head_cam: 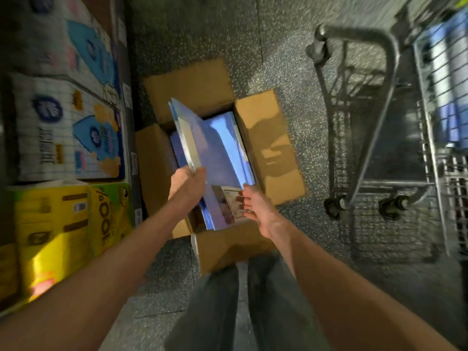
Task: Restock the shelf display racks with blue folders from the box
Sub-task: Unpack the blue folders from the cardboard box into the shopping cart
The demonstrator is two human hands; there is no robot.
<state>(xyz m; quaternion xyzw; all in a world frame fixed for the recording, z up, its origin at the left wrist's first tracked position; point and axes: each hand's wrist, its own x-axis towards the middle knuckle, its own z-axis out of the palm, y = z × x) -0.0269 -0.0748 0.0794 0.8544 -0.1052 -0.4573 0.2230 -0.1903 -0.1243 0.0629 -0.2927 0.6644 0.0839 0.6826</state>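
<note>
An open cardboard box [268, 145] sits on the floor in front of me, flaps spread. Inside it lie shiny blue folders [238, 158]. My left hand [188, 184] grips the near edge of a few blue folders [202, 143], tilted up out of the box. My right hand [255, 206] hovers over the box's near right corner with fingers spread, close to the lifted folders' lower corner; whether it touches them cannot be told. A pale printed sheet [230, 201] shows at the box's near end.
Shelves on the left hold white-and-blue packs [68, 127] and yellow packs [63, 231]. A metal shopping cart [395, 117] stands at the right on the speckled floor. My legs in grey trousers [243, 305] are just behind the box.
</note>
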